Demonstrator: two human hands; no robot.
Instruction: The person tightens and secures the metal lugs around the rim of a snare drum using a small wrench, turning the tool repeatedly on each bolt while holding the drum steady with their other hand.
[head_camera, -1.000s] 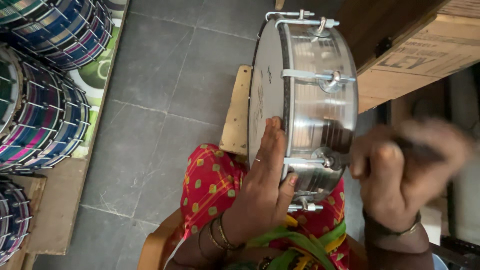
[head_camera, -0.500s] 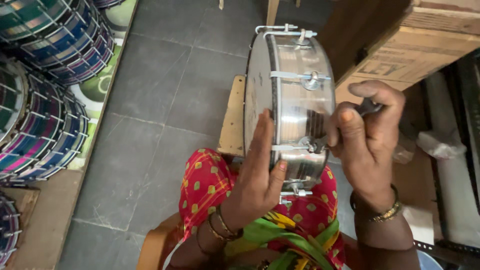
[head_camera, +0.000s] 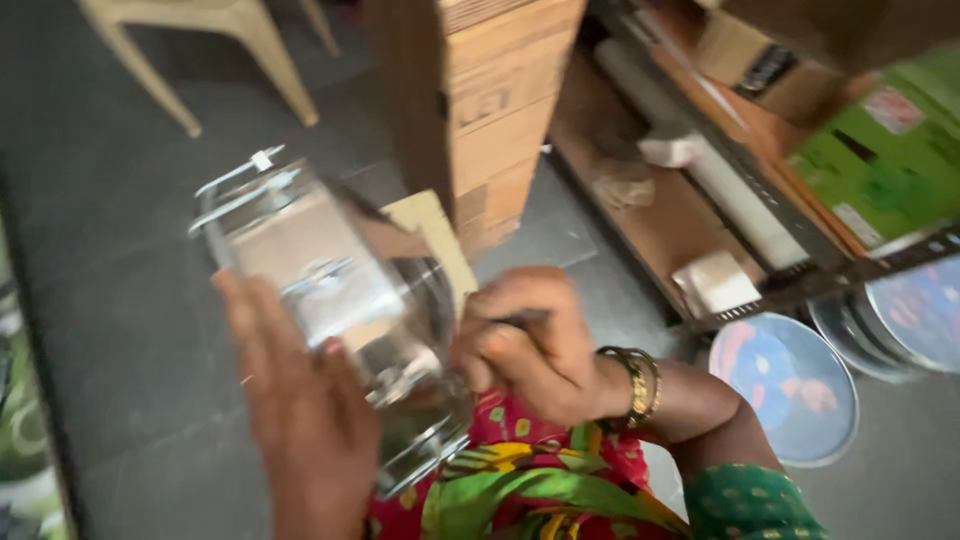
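Observation:
A shiny metal drum (head_camera: 320, 265) with tension rods leans tilted on my lap, blurred by motion. My left hand (head_camera: 300, 430) lies against its near face, fingers stretched up along it, steadying it. My right hand (head_camera: 530, 345), with gold bangles at the wrist, is closed around a small dark tool (head_camera: 522, 318) held at the drum's right rim. Red and green patterned cloth (head_camera: 540, 480) covers my lap below the drum.
A stack of cardboard boxes (head_camera: 495, 110) stands just behind the drum, with a pale wooden board (head_camera: 440, 240) leaning at its foot. Chair legs (head_camera: 235, 45) are at the top left. A low shelf (head_camera: 700, 200) and round drum heads (head_camera: 785, 385) lie to the right.
The view has swung to the right, so the coloured drums on the left are gone. The drum now sits tilted at left centre. My right hand has come down to its rim.

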